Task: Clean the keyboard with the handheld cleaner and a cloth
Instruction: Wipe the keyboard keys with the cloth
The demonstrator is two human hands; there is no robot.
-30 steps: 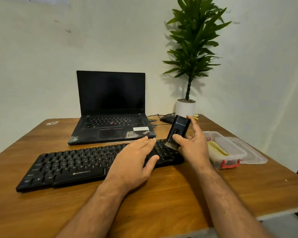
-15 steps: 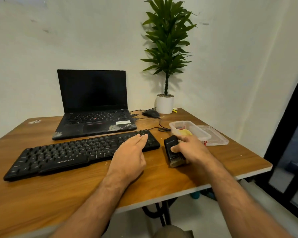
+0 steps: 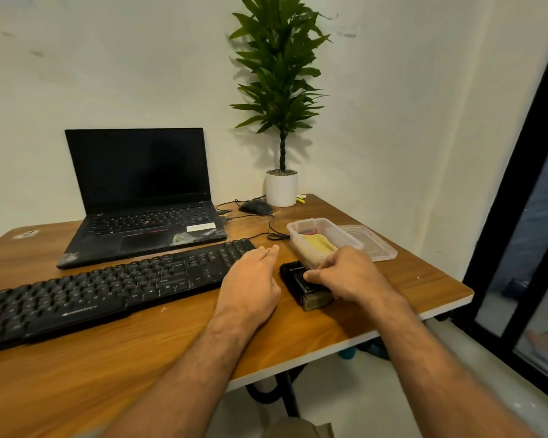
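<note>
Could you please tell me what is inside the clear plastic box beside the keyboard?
A folded yellow cloth lies in the clear box, with something red at its far end. The right hand covers the near end, so anything there is hidden.

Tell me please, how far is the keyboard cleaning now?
Done, as it looks: brushing, since the handheld cleaner lies flat on the table beside the keyboard, off the keys. In hand: the right hand holds the cleaner down; the left hand rests open at the keyboard's right end. Left: wiping, because the yellow cloth is in the open plastic box, untouched.
</note>
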